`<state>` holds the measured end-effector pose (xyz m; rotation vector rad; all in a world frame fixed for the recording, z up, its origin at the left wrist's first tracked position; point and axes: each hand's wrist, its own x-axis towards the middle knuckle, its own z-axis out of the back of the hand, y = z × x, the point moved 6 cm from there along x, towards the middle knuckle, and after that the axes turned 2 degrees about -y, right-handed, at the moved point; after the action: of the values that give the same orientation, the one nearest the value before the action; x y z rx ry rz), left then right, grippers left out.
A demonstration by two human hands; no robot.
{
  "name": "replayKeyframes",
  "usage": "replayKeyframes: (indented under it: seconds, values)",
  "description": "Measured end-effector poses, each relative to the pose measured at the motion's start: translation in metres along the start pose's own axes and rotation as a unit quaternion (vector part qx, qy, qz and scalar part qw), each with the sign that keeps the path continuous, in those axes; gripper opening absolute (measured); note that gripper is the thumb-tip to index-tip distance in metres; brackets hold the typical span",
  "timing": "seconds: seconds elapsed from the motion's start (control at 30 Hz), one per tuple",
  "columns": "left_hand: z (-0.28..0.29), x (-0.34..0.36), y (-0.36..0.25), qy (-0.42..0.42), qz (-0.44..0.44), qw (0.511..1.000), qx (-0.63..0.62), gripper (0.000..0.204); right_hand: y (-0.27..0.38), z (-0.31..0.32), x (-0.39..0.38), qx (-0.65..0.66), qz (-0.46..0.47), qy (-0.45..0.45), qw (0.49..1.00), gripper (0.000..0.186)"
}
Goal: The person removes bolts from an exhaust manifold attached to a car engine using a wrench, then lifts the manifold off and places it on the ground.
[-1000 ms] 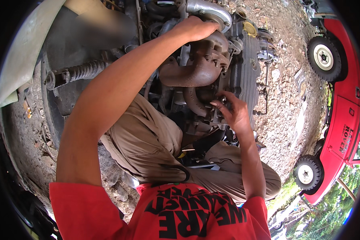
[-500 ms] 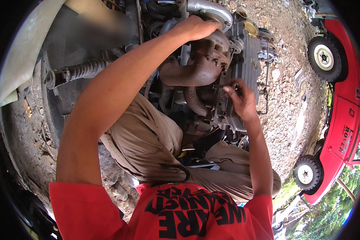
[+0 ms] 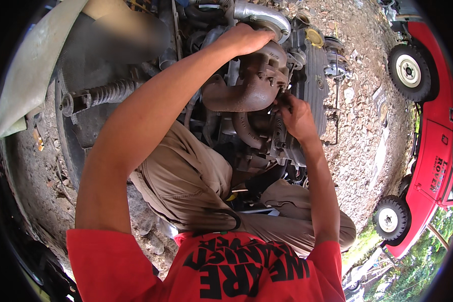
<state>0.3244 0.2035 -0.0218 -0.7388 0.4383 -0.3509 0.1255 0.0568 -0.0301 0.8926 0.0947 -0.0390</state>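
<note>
My left hand (image 3: 251, 39) reaches over the top of a turbocharger, its fingers curled into the gap between the silver housing (image 3: 259, 11) and the rusty brown housing (image 3: 271, 56); the fingertips are hidden. A rust-brown exhaust elbow (image 3: 236, 95) bends down and left from that housing. My right hand (image 3: 298, 117) is closed in a pinch at the lower right of the rusty flange, beside the cylinder head's edge. The bolt it held a moment ago is now mostly hidden by the fingers. Below lies a curved manifold pipe (image 3: 245, 132).
A black ribbed engine cover (image 3: 312, 85) and a yellow cap (image 3: 314, 38) lie to the right. A coil-spring shock absorber (image 3: 103, 95) sits at the left. Stony ground (image 3: 367, 100) stretches toward a red vehicle (image 3: 430, 156). My bent legs (image 3: 186, 171) are below the engine.
My right hand has moved slightly up and left with the bolt, turning its fingers in against the flange. The left hand stays on the turbocharger.
</note>
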Motion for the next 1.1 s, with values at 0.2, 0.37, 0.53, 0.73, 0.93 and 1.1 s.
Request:
replayKeyframes:
  seconds: [0.2, 0.37, 0.53, 0.73, 0.93, 1.1]
  values:
    - [0.003, -0.005, -0.007, 0.031, 0.032, 0.998, -0.04, 0.077, -0.014, -0.012, 0.0, -0.185, -0.081, -0.041, 0.979, 0.019]
    - [-0.001, 0.005, 0.004, 0.027, 0.032, 0.999, -0.032, 0.077, -0.032, -0.015, 0.009, -0.139, -0.042, -0.022, 0.989, 0.021]
    - [0.002, -0.003, -0.003, 0.02, 0.042, 0.998, -0.03, 0.077, -0.006, -0.007, 0.004, -0.097, -0.053, -0.053, 0.992, 0.024]
    - [0.004, -0.004, -0.003, 0.008, 0.023, 0.999, -0.03, 0.076, 0.01, -0.007, 0.002, -0.065, -0.055, -0.082, 0.993, 0.025]
    - [0.007, -0.009, -0.009, 0.023, 0.025, 0.999, -0.039, 0.072, -0.005, -0.008, 0.005, -0.02, -0.042, 0.003, 0.999, 0.024]
    - [0.005, -0.007, -0.005, 0.012, 0.035, 0.999, -0.031, 0.068, -0.001, 0.0, -0.004, 0.076, -0.156, 0.006, 0.985, 0.029]
